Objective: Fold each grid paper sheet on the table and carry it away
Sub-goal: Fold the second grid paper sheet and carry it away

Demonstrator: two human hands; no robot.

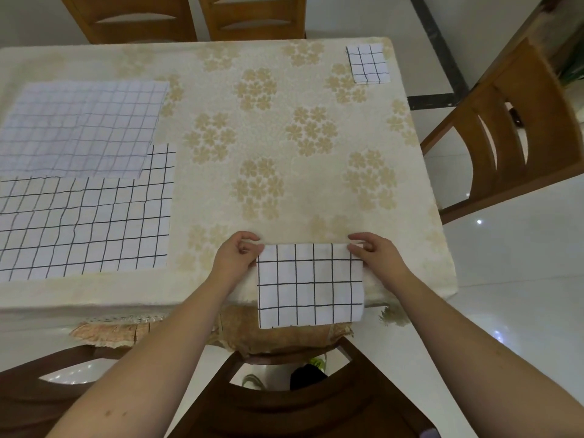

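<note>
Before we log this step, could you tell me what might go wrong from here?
1. The folded grid sheet hangs past the table edge, pinched only at its top corners by the left hand and right hand; a loose grip could drop it.
2. Creasing over the edge may fold it crooked.

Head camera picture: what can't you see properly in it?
- Big sheets: the left edge of the head view cuts them off; the upper sheet covers part of the lower one.
- Folded sheet: how many layers cannot be told, and both hands hide its top corners.
- Small sheet: too far away to count folds.
- Table: a cloth hides it.
</note>
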